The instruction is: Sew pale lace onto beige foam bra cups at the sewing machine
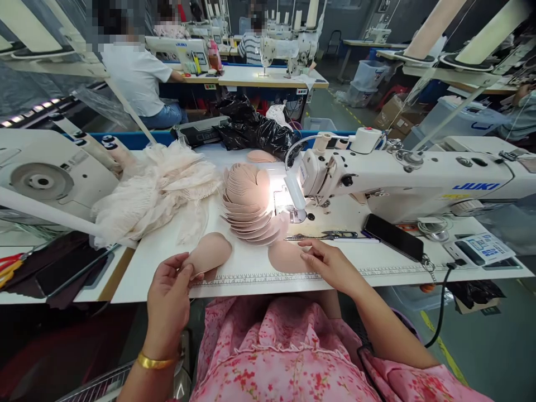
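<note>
Between the thumb and fingers of my left hand [178,279] is the edge of a beige bra cup [210,254], raised slightly above the table's front edge. My right hand [329,262] pinches the right end of a second, flatter beige cup piece [287,257], which lies near the printed ruler strip [259,277]. Behind both pieces stands a fanned stack of similar cups [247,192], beside the lit needle area of the white sewing machine [377,173]. One more cup [262,156] lies behind the stack.
Sheer cream fabric [154,190] is heaped at left. Black scissors [339,235], a phone [393,237] and a control box [481,248] lie at right. A black plastic bag [259,131] sits behind. A person in a white shirt [132,78] sits farther back.
</note>
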Demonstrator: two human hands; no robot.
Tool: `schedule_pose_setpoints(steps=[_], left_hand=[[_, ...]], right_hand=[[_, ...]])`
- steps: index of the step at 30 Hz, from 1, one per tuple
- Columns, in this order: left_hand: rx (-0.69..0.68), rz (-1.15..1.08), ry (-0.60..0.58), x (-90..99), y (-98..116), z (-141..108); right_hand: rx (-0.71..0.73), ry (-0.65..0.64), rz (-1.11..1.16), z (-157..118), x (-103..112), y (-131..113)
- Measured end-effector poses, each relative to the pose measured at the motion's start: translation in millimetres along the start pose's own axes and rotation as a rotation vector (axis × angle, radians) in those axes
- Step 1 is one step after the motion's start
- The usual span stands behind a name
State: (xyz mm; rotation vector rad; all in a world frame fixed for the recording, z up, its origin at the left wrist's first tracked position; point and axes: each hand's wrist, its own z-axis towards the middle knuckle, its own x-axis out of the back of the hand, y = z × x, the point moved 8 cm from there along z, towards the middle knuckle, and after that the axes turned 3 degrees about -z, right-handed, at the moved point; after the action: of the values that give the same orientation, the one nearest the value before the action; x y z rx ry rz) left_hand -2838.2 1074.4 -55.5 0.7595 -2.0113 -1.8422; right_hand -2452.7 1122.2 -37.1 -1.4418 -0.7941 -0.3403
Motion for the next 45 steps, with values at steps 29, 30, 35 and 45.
schedule_pose_setpoints(steps=[29,30,35,45], left_hand=[[-1.172,1.09,-0.551,-160.3,38,-39],[-1.151,1.075,-0.549,-153.2,38,-36],[-1.085,1.074,-0.515,-118.5,47,-14],[-1.18,1.208,-0.601,-142.7,40,-17]], right_hand=[[0.536,0.388,-0.436,55,-9,-61],[0.573,0.379,-0.455,55,-11,-63],[0.626,0.325,-0.505,57,-14,-63],[0.615,0.258,-0.485,63,-16,-62]])
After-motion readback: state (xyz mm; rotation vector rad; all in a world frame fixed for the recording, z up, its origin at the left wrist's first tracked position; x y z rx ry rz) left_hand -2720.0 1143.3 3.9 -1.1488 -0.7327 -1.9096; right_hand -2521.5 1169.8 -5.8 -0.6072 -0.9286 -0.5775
